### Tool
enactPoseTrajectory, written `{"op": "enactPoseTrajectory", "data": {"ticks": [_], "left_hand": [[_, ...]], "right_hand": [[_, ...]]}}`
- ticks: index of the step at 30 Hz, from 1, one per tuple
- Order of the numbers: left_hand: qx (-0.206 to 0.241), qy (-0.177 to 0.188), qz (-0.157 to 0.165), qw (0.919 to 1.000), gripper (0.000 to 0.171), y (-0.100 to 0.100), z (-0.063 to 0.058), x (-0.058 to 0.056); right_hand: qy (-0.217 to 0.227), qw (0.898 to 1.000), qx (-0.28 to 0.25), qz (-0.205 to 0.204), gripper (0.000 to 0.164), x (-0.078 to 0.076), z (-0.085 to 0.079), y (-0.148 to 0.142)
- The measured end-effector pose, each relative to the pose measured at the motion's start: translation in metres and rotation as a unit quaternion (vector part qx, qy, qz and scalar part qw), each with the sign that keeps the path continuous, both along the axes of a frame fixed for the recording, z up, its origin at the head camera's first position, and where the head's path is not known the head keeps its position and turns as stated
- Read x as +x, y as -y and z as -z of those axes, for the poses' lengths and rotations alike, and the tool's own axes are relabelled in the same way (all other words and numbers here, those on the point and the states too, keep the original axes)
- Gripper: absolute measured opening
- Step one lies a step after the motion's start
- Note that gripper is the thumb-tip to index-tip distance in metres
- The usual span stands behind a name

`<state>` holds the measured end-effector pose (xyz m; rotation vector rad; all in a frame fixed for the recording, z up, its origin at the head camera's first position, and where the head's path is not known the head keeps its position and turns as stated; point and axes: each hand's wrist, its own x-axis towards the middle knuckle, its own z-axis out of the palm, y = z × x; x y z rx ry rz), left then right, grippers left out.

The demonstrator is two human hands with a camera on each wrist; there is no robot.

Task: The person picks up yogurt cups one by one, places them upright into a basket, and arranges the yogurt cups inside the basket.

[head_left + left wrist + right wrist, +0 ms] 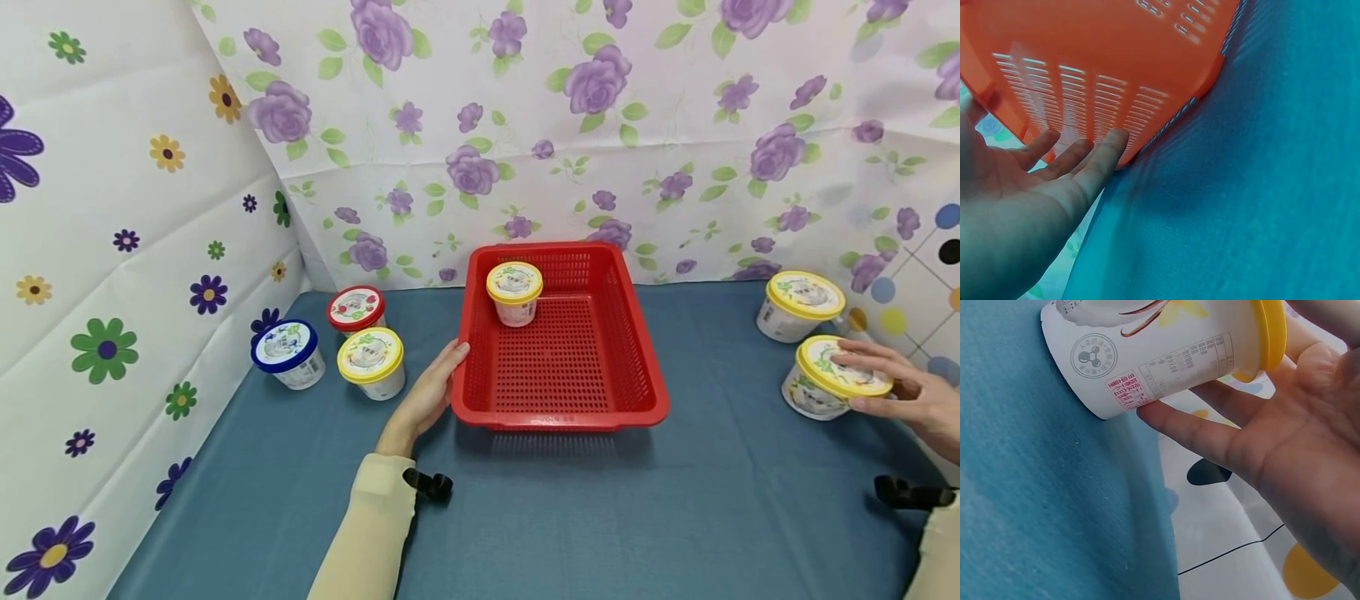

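My left hand (429, 393) is at the left rim of a red perforated plastic basket (562, 419). In the left wrist view its fingers (1105, 159) lie along the basket's slotted outer wall, with the thumb up at the rim. One yellow-lidded tub (514, 283) stands inside the basket's far left corner. Far to the right, my right hand (911, 392) holds another yellow-lidded tub (817, 392), its fingers spread around lid and side. That tub's printed white side (1166, 356) fills the top of the right wrist view, its base at the cloth.
Just behind the held tub stands another yellow-lidded tub (798, 308). Left of the basket are a blue-lidded tub (288, 354), a red-lidded tub (356, 308) and a yellow-lidded tub (371, 362). Blue cloth (555, 525) covers the table; patterned sheets (450, 108) hang around it.
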<state>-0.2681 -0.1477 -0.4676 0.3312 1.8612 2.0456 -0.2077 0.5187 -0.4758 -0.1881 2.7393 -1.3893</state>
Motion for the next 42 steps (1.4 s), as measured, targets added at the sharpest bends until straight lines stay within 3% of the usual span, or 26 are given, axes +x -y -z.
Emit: {"op": "enactPoseTrajectory", "data": {"ticks": [10,17,42], "left_hand": [[-0.002,-0.002,-0.001,1.0000,0.058,0.001,0.000,0.001],[-0.005,0.001,-0.004,1.0000,0.058,0.000,0.001,0.001],[0.007,-0.006,0.002,1.0000,0.058,-0.001,0.001,0.000]], "right_hand": [[-0.015,1.000,0.002,0.007,0.067,0.004,-0.001,0.001],[-0.004,1.000,-0.021,0.010,0.067,0.003,-0.005,0.004],[0.017,1.000,-0.010,0.011,0.065,-0.005,-0.013,0.008]]}}
